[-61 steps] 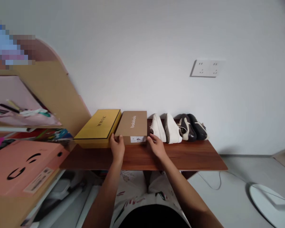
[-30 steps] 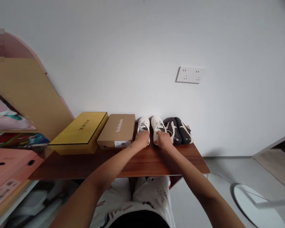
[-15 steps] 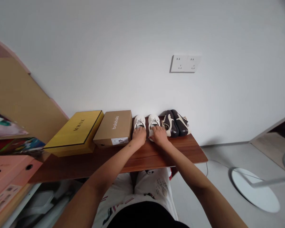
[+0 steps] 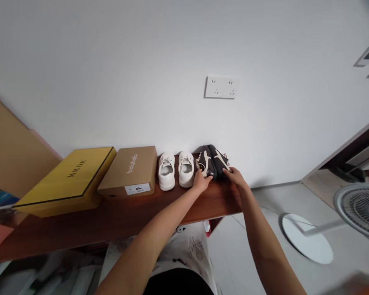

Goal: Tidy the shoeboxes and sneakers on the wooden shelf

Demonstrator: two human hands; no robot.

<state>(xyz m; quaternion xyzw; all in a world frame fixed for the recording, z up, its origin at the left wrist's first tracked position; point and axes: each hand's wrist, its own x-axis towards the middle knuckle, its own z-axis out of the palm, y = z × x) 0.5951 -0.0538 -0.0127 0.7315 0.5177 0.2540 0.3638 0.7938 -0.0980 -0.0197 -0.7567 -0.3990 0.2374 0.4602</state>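
Note:
A pair of dark brown sneakers with cream stripes lies on its side, soles together, at the right end of the wooden shelf. My left hand (image 4: 202, 180) is closed at the heel of the left dark sneaker (image 4: 205, 159). On the other side, my right hand (image 4: 235, 177) grips the heel of the right dark sneaker (image 4: 217, 159). Just left of them, two white sneakers, one (image 4: 186, 169) nearer my left hand and the other (image 4: 166, 171) farther left, stand upright with toes to the wall. Both hands partly hide the dark heels.
On the wooden shelf (image 4: 123, 223), a brown shoebox (image 4: 123, 172) and a yellow box (image 4: 70, 176) lie left of the shoes. A wall socket (image 4: 221, 87) is above. On the floor at right stands a fan (image 4: 361, 209) with a round white base (image 4: 309, 246).
Both hands have left the white sneakers and moved right onto the dark ones. The white sneakers stand in the same row. The view has shifted right.

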